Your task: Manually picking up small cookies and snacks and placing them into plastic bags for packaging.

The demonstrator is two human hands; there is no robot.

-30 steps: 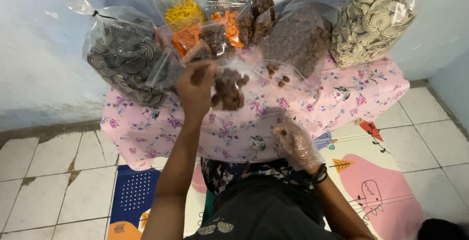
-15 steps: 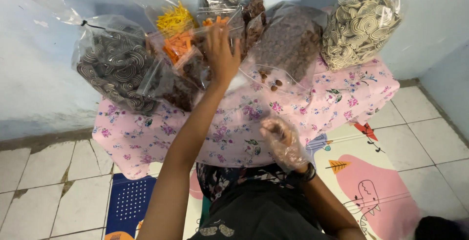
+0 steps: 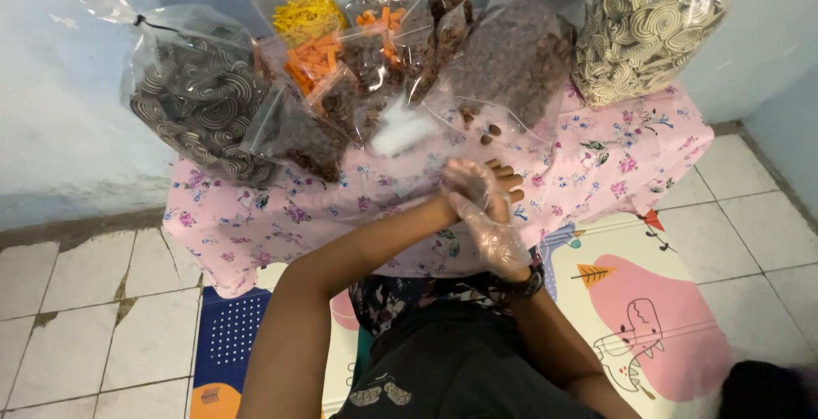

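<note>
My left hand [image 3: 508, 179] is drawn back over the pink floral tablecloth [image 3: 281, 214], bare, with its fingertips showing and nothing in it. My right hand [image 3: 482, 216], in a clear plastic glove with a dark watch at the wrist, lies across the left hand and touches it. Just beyond them lie small clear bags of brown snacks [image 3: 317, 139] and a few loose brown pieces [image 3: 487, 132].
Along the back of the table stand a large bag of dark spiral crackers [image 3: 200, 104], bags of yellow sticks [image 3: 307, 14] and orange sticks [image 3: 313, 57], a big bag of brown snacks [image 3: 521, 52] and pale spiral crackers [image 3: 648, 27]. A colourful floor mat [image 3: 656, 317] lies below on white tiles.
My left hand has pulled back from the pile of snack bags at the table's rear and now meets the gloved right hand, which rose toward the table edge.
</note>
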